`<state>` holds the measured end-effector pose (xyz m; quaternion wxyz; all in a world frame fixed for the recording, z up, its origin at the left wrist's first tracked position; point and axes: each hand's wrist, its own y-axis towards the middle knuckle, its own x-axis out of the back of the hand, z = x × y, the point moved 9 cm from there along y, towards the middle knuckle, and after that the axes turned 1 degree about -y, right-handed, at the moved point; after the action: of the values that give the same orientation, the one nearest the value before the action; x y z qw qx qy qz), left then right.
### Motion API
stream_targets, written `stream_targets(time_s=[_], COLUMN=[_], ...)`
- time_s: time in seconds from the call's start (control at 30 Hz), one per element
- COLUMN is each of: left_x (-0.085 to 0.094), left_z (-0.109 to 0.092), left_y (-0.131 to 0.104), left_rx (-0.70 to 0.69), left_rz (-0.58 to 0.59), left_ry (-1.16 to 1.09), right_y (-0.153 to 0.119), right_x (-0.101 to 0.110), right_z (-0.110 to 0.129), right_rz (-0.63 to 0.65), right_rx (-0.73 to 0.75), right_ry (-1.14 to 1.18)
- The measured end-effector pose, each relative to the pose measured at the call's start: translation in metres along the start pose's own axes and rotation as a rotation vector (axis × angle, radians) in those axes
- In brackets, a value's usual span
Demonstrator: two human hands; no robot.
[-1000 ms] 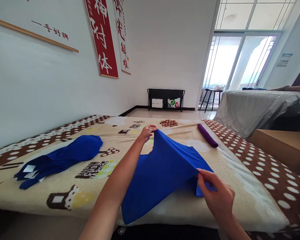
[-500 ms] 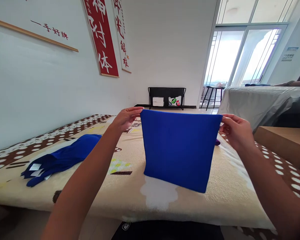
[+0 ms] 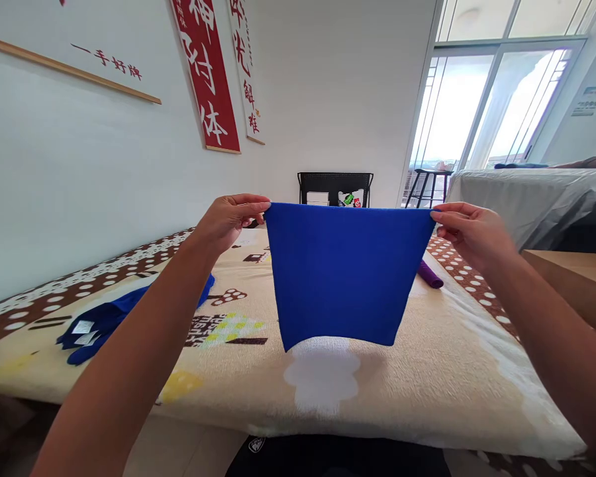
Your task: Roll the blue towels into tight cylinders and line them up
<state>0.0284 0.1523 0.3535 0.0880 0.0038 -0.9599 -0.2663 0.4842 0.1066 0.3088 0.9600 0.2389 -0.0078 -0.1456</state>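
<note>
A flat blue cloth hangs above the bed, its top edge stretched between my two hands. My left hand pinches its upper left corner between thumb and fingers. The upper right corner is pinched in my right hand. The cloth's lower edge curves up in the middle. Left of it, partly behind my left forearm, a crumpled blue garment with white labels lies on the bed. A rolled purple item lies behind the cloth's right side.
The bed has a cream patterned blanket with brown dotted edges. At the right are a cardboard box and a plastic-covered surface. A black rack and a stool stand at the back.
Both hands have risen and moved slightly apart with the blue cloth. Its bottom edge has lifted and now bows upward. More of the purple roll shows.
</note>
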Motion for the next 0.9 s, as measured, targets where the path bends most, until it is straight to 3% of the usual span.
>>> stream_targets(time_s=[0.2,0.57,0.9], left_x=[0.008,0.012,0.005], left_z=[-0.014,-0.018,-0.029], left_y=[-0.003,-0.005,-0.009], left_rx=[-0.089,-0.090,-0.151], left_rz=[-0.022,-0.031,-0.038], left_ry=[0.175,0.277,0.483], right_y=[0.003,-0.010,-0.006], right_x=[-0.004,-0.007,-0.005], right_z=[0.006,0.040,0.038], right_rz=[-0.007,-0.091,-0.076], right_rx=[0.054,0.209,0.284], right_ry=[-0.095,-0.346,-0.445])
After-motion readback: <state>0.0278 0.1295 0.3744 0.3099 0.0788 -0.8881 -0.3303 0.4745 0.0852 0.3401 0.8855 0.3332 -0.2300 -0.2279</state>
